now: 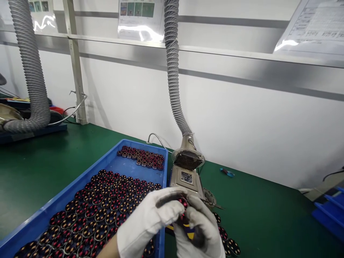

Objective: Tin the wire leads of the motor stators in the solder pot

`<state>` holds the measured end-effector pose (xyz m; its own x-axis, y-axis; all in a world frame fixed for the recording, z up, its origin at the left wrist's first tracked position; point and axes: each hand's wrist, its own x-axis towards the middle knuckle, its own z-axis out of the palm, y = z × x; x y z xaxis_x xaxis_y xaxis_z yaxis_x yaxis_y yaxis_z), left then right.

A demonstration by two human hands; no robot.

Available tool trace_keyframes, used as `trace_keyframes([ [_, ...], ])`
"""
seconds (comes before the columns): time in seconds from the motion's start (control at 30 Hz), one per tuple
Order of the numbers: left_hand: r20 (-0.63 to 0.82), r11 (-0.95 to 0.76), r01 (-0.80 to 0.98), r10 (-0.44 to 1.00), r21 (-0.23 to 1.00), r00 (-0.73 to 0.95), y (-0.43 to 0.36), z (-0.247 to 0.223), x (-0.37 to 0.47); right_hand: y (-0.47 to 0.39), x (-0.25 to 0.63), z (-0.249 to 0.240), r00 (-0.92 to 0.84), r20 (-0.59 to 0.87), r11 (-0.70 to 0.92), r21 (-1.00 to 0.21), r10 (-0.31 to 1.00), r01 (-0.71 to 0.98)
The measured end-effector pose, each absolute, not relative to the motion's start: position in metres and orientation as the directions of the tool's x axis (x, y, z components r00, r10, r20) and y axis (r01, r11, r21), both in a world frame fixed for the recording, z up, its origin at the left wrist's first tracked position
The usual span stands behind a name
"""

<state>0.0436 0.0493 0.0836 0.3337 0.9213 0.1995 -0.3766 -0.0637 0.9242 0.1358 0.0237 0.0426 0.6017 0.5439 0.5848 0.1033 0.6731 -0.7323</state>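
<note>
White gloves cover both my hands, which meet in front of the metal box. My left hand (153, 218) reaches from the left, its thumb and fingers closed on a small round coil part (183, 203) with red spots. My right hand (201, 222) curls round the same part from the right, fingers bent, with dark stains on the glove. The gloves cover most of the part. A black-and-yellow surface (190, 233) shows between my hands; whether it is held or lies beneath, I cannot make out. Several similar round parts (232, 247) lie on the table beside my right hand.
A blue tray (80, 177) at left carries rows of round parts with red and copper-coloured spots. Beyond my hands stands a metal box (199, 184) with a silvery square opening, under a grey duct hose (173, 71). Blue-handled cutters (227, 172) lie on the green table (268, 215).
</note>
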Motion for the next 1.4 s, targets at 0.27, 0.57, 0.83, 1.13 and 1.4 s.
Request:
trace_keyframes([
  [0.27, 0.219, -0.181, -0.636, 0.976, 0.750, -0.020, 0.056, 0.074, 0.049, 0.019, 0.128, 0.049, 0.659, 0.591, 0.673, -0.720, 0.465, 0.171],
  [0.57, 0.159, -0.133, -0.538, 0.987, 0.833, 0.002, 0.050, 0.085, 0.047, 0.033, 0.134, 0.034, 0.533, 0.813, 0.736, -0.507, 0.236, 0.448],
  [0.83, 0.078, -0.029, -0.419, 0.992, 0.908, 0.099, 0.044, 0.096, 0.040, 0.030, 0.140, 0.032, 0.345, 0.901, 0.753, -0.414, 0.261, 0.511],
  [1.13, 0.057, -0.024, -0.506, 0.997, 0.862, 0.050, 0.049, 0.094, 0.037, 0.025, 0.132, 0.029, 0.388, 0.825, 0.737, -0.551, 0.411, 0.391],
  [1.4, 0.167, -0.217, -0.248, 0.964, 0.944, -0.208, 0.044, 0.081, 0.002, 0.022, 0.157, 0.039, 0.323, 0.709, 0.710, -0.691, 0.627, 0.137],
])
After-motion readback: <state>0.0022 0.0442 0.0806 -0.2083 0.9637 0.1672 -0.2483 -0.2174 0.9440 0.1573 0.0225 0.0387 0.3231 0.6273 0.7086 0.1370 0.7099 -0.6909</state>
